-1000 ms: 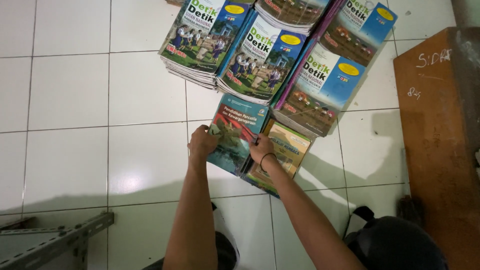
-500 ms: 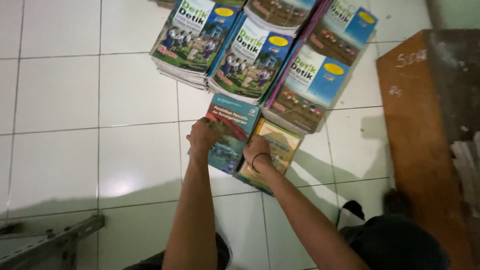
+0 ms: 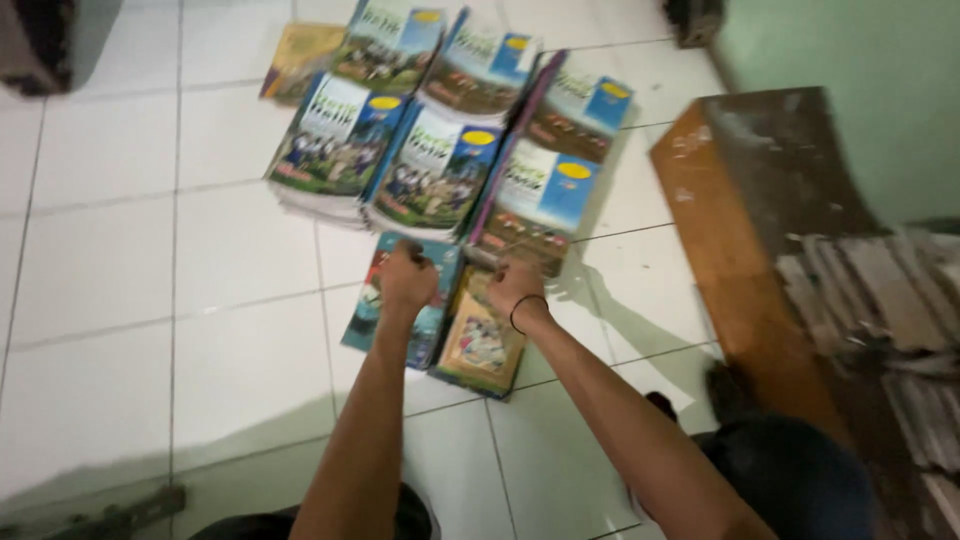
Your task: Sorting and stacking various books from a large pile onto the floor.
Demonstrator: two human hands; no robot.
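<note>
My left hand (image 3: 408,280) is clenched on the teal book (image 3: 398,300), my right hand (image 3: 513,288) on the yellow book (image 3: 482,340); both books' long axes run away from me

White glossy square floor tiles (image 3: 110,270) are showing thin grey grout lines. The teal-and-red paperback book (image 3: 398,300) is lying beside a yellow-green paperback book (image 3: 482,345) with a colourful cover picture. The stacked books with blue, white and green covers (image 3: 435,170) are each wearing a yellow oval badge, some with purple spines. The orange-brown wooden board (image 3: 740,280) is carrying white chalk marks. A thin black wrist band (image 3: 524,305) is circling one wrist.
</note>
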